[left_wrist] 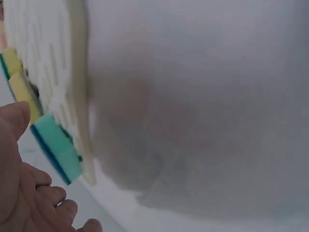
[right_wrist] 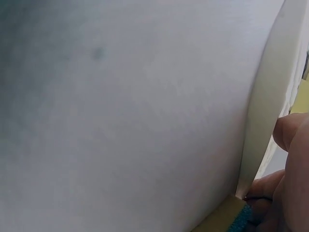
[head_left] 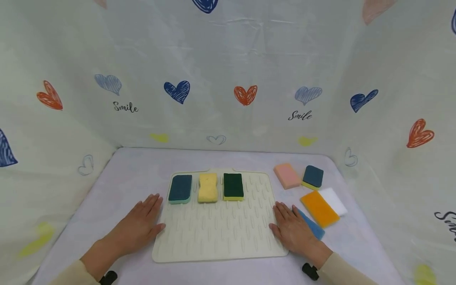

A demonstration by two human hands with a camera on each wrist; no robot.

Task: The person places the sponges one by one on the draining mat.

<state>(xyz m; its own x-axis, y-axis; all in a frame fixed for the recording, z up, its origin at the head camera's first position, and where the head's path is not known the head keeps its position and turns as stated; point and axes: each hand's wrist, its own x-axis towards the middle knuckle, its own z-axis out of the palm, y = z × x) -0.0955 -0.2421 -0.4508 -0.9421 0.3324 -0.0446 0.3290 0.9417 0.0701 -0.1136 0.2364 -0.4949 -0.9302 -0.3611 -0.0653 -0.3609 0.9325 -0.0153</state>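
Note:
A cream ribbed mat (head_left: 221, 233) lies on the white-covered table. Along its far part sit three sponges in a row: a dark blue and teal one (head_left: 180, 188), a yellow one with a narrowed waist (head_left: 208, 188) and a dark green and yellow one (head_left: 233, 186). My left hand (head_left: 139, 225) is by the mat's left edge, fingers straight and thumb toward the rim. My right hand (head_left: 295, 231) rests at the right edge, fingers extended, its thumb at the rim. A blue sponge (head_left: 313, 225) lies partly hidden behind the right hand.
Right of the mat lie a pink sponge (head_left: 287, 175), a dark blue and yellow sponge (head_left: 313, 176), an orange sponge (head_left: 320, 208) and a white sponge (head_left: 333, 201) partly under the orange one. A heart-printed curtain (head_left: 213, 59) encloses the table's back and sides.

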